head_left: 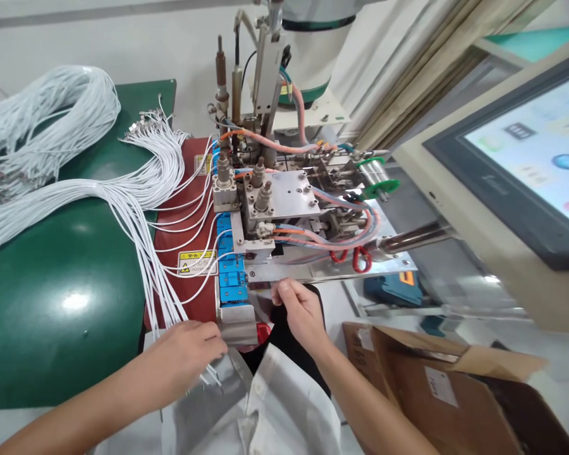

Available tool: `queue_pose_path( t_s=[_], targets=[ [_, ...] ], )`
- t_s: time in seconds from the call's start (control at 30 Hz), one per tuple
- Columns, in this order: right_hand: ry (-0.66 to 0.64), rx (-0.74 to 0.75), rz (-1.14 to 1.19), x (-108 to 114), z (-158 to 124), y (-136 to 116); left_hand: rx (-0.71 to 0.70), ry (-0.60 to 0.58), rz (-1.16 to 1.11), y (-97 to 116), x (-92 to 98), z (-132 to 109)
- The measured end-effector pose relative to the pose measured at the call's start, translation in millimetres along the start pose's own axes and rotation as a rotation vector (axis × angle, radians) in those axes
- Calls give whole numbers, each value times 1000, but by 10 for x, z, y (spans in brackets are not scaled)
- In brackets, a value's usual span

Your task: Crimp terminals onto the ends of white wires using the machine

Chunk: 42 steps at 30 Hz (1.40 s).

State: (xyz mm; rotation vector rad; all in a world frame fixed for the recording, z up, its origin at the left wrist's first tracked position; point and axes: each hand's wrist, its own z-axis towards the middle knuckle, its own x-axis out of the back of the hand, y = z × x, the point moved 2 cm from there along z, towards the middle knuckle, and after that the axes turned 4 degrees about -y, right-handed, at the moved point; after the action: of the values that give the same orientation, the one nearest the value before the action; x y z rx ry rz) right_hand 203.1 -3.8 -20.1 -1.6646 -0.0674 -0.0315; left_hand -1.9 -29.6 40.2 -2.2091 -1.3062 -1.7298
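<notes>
My left hand is closed at the front of the machine, over the lower end of a bundle of white wires. The bare tips of several wires stick out below its fingers. Thumb and fingertips together, my right hand is held in a pinch just in front of the machine's metal base plate; anything between the fingertips is too small or hidden to make out. Beside it, a row of blue wire holders runs along the machine's edge, with single white wires leading into some of them.
A green mat carries a large coil of white wires. The machine's metal block and hoses stand at the centre. A touch screen leans in from the right, above an open cardboard box.
</notes>
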Motion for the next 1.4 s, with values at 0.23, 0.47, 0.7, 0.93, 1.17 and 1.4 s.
queue_pose_path(
  t_s=[0.23,0.47,0.7,0.93,1.17,1.4],
  targets=[
    [32,-12,4,34,-16,33,52,87,168,-196,32,-154],
    [36,-26,23,30,-11,10,31,95,-193,-320,145,-108],
    [-172,28,203,43,-145,41,141,379,-158,-228,142,71],
    [-427,345,-143,24,-223,-268,166,263,-165,-233,132,86],
    [-274,367,-169,2,-231,-274,97,331,-130,-169,38,75],
    [-269,185,-106,-99,-187,-289,41,322,-278,42,-15,284]
  ],
)
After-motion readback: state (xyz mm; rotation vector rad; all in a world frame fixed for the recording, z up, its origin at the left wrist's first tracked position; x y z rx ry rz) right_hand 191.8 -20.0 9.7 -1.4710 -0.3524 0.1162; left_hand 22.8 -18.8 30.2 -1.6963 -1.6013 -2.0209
